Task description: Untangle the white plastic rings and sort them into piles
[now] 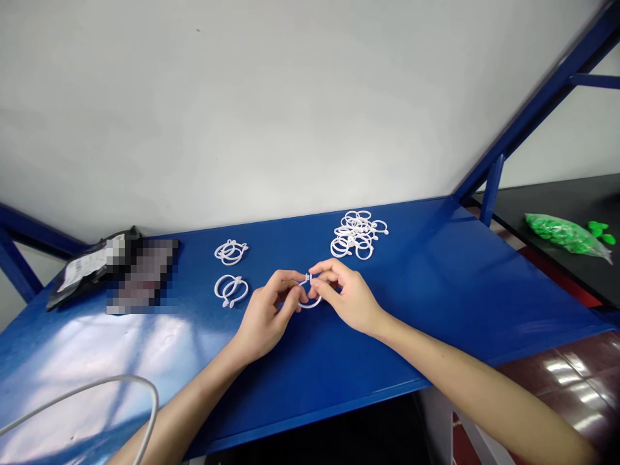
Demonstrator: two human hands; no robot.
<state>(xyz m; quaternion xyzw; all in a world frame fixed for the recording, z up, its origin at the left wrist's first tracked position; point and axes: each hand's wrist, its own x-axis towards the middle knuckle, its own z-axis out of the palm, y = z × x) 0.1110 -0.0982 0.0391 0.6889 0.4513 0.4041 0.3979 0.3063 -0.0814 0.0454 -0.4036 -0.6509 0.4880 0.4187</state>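
Both hands meet over the middle of a blue table (pixel 436 284). My left hand (pixel 268 313) and my right hand (pixel 346 294) pinch one white plastic ring (pixel 310 302) between their fingertips, each on one side of it. The ring's upper part, with a small clasp, sits between the two thumbs. A loose pile of several white rings (pixel 357 234) lies just beyond my right hand. Two small bundles of white rings lie to the left of my left hand, one farther (pixel 231 251) and one nearer (pixel 231 290).
A black bag with a white label (pixel 92 266) lies at the table's far left. A white cable (pixel 145 400) loops at the near left. A clear bag of green parts (pixel 564 234) rests on a black table to the right. Blue frame bars rise on both sides.
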